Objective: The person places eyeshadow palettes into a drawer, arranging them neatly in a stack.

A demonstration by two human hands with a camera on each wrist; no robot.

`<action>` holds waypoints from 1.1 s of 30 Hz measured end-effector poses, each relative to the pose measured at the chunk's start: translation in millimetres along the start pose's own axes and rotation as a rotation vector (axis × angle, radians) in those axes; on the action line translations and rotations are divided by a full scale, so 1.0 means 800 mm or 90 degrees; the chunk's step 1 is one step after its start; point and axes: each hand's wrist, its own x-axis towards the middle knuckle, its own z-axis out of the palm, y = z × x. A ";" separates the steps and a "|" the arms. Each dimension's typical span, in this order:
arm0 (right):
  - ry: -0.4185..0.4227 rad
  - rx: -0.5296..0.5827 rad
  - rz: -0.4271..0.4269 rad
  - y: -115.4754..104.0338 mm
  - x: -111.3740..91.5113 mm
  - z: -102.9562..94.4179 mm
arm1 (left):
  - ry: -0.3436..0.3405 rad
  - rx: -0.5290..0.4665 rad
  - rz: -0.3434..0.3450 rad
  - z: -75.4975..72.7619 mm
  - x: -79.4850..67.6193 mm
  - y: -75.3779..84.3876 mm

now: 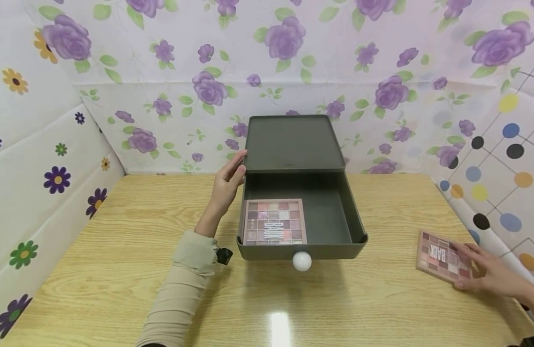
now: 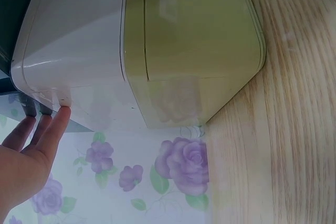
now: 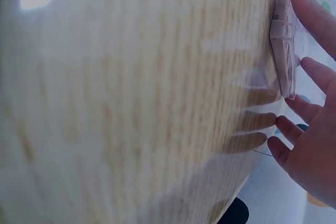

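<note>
A dark grey drawer (image 1: pixel 332 212) with a white round knob (image 1: pixel 302 261) stands pulled out from under the grey top (image 1: pixel 294 144) of a drawer box. Inside it, on the left, lies an eyeshadow palette (image 1: pixel 274 222) with a lid marked BACK. My left hand (image 1: pixel 225 185) touches the box's left side near the top; its fingertips rest there in the left wrist view. A similar palette (image 1: pixel 438 255) lies on the table at the right. My right hand (image 1: pixel 492 272) is at that palette's right end, fingers spread and fairly straight, thumb by its near edge.
The box's lower tiers show as a white section (image 2: pixel 73 30) and a yellow-green section (image 2: pixel 199 30). A wooden table (image 1: pixel 119 270) carries everything. Flowered sheets (image 1: pixel 171 58) rise behind and at the left, and a dotted sheet (image 1: pixel 501 159) at the right.
</note>
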 end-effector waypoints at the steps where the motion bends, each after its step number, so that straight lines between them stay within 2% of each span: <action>1: 0.002 0.000 0.003 0.000 0.000 0.000 | 0.000 0.001 0.000 0.000 0.000 0.000; 6: 0.010 0.016 0.019 -0.005 -0.003 0.000 | 0.002 -0.006 -0.003 -0.002 0.005 -0.015; 10: 0.038 0.047 0.023 -0.014 -0.005 0.000 | 0.003 -0.006 0.009 -0.003 0.004 -0.021; 14: 0.050 0.062 0.046 -0.021 -0.001 -0.002 | 0.002 -0.009 0.017 -0.003 0.005 -0.022; 19: 0.052 0.100 0.076 -0.022 0.006 -0.003 | 0.002 -0.011 0.001 -0.003 0.004 -0.018; 23: 0.037 0.192 0.105 -0.019 0.006 -0.006 | -0.003 0.001 -0.001 0.001 0.000 -0.002; 27: 0.018 0.269 0.167 -0.018 0.007 -0.012 | 0.000 0.015 -0.002 0.006 -0.006 0.016; 30: 0.031 0.314 0.188 -0.021 0.008 -0.013 | 0.000 0.016 -0.004 0.006 -0.006 0.019; 33: 0.046 0.428 0.181 -0.025 0.010 -0.014 | -0.004 0.010 0.003 0.003 -0.003 0.008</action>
